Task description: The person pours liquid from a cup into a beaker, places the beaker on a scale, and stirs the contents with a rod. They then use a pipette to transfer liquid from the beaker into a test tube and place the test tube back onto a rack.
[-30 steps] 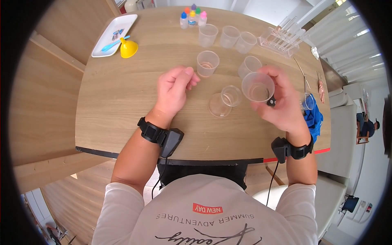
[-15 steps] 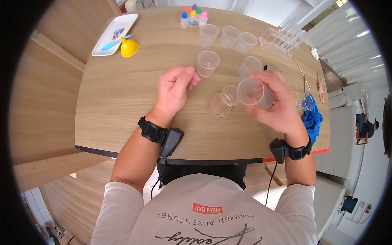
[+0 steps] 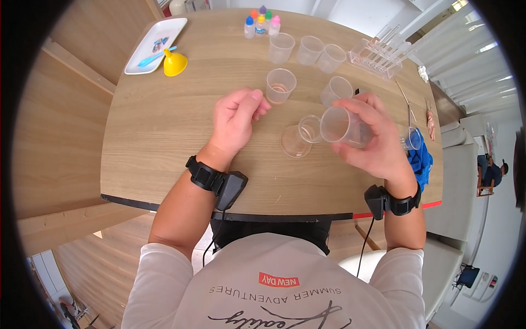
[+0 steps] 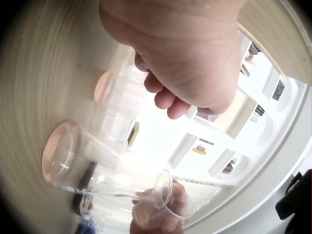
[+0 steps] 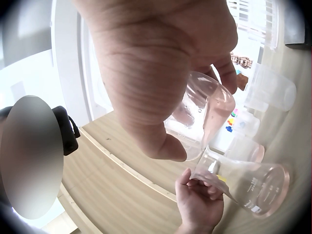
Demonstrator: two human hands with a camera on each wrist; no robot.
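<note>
While the right hand [image 3: 381,145] holds a clear cup [image 3: 356,131] tipped at the mouth of the flask [image 3: 296,146] mid-table [image 3: 164,126], pouring seems only partly done; the cup's liquid looks yet to go; the left hand [image 3: 234,120], loosely curled, grips nothing.

Wooden table [image 3: 181,126] holding cups [image 3: 281,86], flask [image 3: 296,141], funnel [image 3: 175,63].

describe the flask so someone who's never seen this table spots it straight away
On the wooden table, look between the person's left hand and right hand. The clear conical flask stands there. Unlike the plastic cups, it spreads from a narrow neck to a broad round base and bears white printed markings.
</note>
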